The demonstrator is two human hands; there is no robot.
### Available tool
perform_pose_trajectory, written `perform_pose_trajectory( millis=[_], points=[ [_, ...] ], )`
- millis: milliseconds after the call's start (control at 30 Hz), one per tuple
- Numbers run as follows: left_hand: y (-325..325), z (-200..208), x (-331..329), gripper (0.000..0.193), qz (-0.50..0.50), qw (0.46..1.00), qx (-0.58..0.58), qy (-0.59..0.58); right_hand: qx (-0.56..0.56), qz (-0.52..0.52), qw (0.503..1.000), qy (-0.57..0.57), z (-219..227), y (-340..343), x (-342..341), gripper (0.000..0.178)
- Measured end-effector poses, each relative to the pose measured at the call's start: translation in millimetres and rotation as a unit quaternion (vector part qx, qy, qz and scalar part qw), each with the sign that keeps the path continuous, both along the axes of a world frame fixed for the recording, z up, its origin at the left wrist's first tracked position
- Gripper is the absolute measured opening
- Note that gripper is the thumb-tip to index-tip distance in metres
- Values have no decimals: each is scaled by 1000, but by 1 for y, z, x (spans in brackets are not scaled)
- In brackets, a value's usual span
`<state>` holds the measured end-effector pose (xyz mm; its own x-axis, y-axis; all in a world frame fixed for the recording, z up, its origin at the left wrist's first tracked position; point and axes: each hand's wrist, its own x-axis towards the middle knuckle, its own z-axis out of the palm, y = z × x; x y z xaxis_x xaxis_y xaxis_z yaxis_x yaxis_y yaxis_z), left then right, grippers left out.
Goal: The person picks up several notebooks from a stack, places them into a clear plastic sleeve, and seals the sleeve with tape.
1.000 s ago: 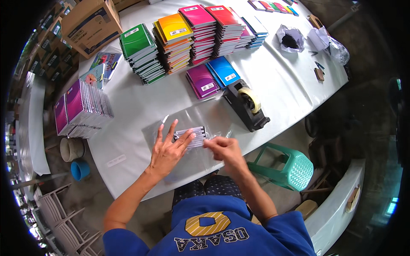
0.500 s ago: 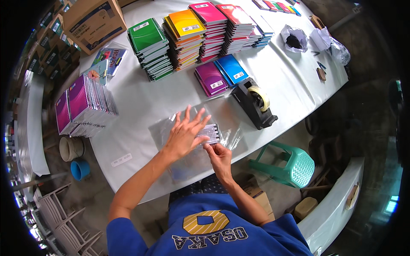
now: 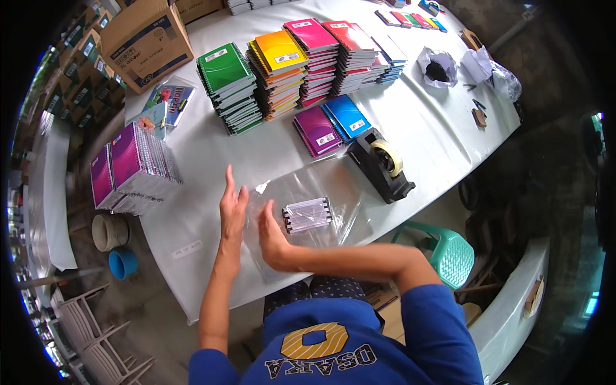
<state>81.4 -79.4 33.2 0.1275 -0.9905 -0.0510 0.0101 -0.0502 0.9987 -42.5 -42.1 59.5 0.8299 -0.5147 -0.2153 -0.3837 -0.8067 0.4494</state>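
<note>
My left hand point(image 3: 233, 215) stands on edge at the left border of the clear plastic sheets point(image 3: 292, 183), fingers stretched out and holding nothing. My right hand point(image 3: 272, 236) reaches across to the left over the same sheets, its fingers extended and slightly blurred. Whether its fingertips touch the plastic I cannot tell. To the right of that hand, a small white stack with black-marked edges point(image 3: 307, 215) lies on the plastic. A black tape dispenser point(image 3: 380, 170) with a pale roll stands at the right of the sheets.
Tall stacks of spiral notebooks point(image 3: 282, 51) rise behind; a purple notebook point(image 3: 317, 130) and a blue notebook point(image 3: 346, 117) lie nearer. Wrapped purple notebooks point(image 3: 131, 167) stand left. A white strip point(image 3: 187, 249) lies near the left edge. A green stool point(image 3: 452, 256) stands beyond the table's right edge.
My right hand has let go of the small white stack and swung left across the plastic. My left hand has lifted off the stack and moved left, turning on edge.
</note>
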Motion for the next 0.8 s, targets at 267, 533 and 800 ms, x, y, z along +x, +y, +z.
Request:
perform_pose_trajectory(
  millis=[267,533,800],
  points=[
    [106,-37,27,121,69,996,24,59,399,-58,904,-143,42,-98,-69,67],
    [44,-36,-66,131,-96,994,-55,21,545,-158,624,-537,-37,-61,-148,82],
    [61,62,-37,124,-88,995,6,43,460,-83,757,-456,61,-73,-184,75]
  ],
)
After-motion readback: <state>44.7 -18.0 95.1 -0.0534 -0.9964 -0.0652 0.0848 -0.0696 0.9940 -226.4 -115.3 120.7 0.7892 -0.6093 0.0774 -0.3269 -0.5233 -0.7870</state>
